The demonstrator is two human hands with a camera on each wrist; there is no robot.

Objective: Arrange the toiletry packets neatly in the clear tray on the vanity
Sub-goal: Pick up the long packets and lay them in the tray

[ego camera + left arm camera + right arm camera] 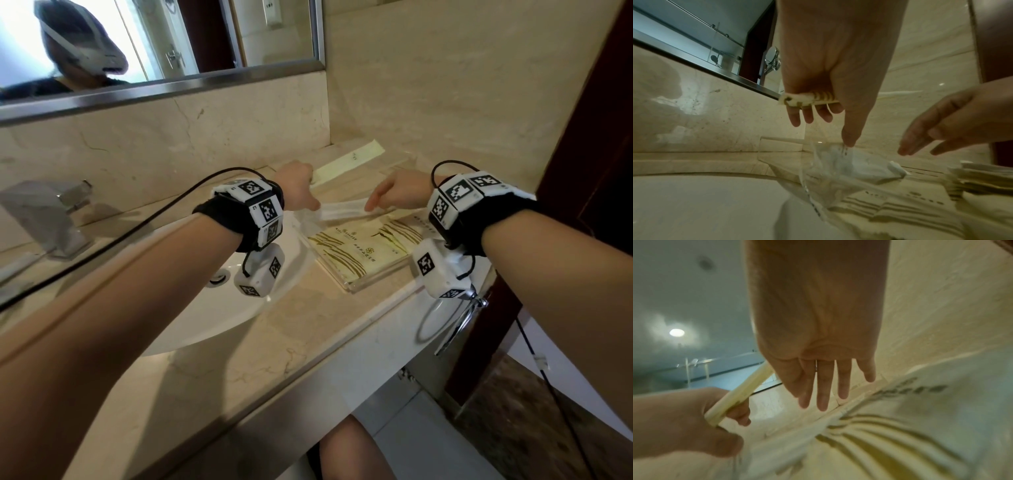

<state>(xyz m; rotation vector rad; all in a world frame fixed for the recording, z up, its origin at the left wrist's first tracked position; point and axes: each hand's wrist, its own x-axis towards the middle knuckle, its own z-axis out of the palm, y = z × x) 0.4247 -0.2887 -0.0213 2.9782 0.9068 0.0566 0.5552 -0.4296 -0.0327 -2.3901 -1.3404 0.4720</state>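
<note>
On marble vanity point(291, 329), clear tray point(376, 274) beside sink point(239, 308); mirror point(154, 51) behind.

Head view looks down over both forearms at the vanity point(274, 342). Wrist views sit low, close, facing along the fingers; all share the clear tray point(373, 279).

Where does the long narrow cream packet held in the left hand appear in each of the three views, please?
Head: long cream packet, upper centre, running from the left hand toward the wall.
Left wrist: its end, centre, under the curled fingers.
Right wrist: lower left, slanting.
Shared landmark: the left hand gripping it.
</note>
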